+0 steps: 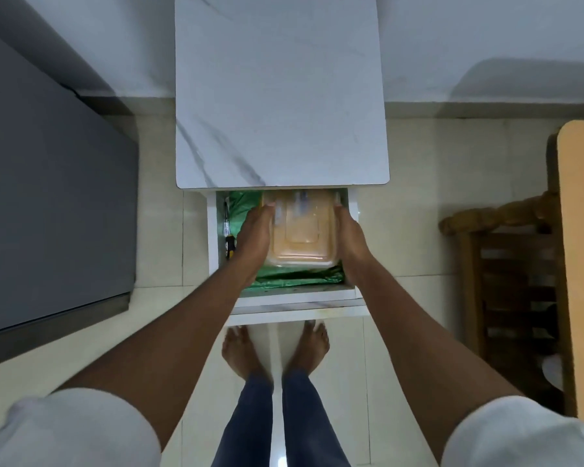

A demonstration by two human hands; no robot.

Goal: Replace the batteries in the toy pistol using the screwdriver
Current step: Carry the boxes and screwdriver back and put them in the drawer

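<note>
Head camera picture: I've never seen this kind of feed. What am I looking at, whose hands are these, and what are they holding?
There is no machine here. The one camera sits on a person's head and looks down, so you see their own arms, legs and bare feet. They stand at a white marble-patterned cabinet with its drawer pulled open. The left hand and right hand hold the two sides of a clear plastic container, whose blurred contents I cannot identify. It sits on green sheeting. A screwdriver with a black and yellow handle lies along the drawer's left wall.

White marble-look cabinet top, green liner in drawer, wooden chair, grey surface
</note>
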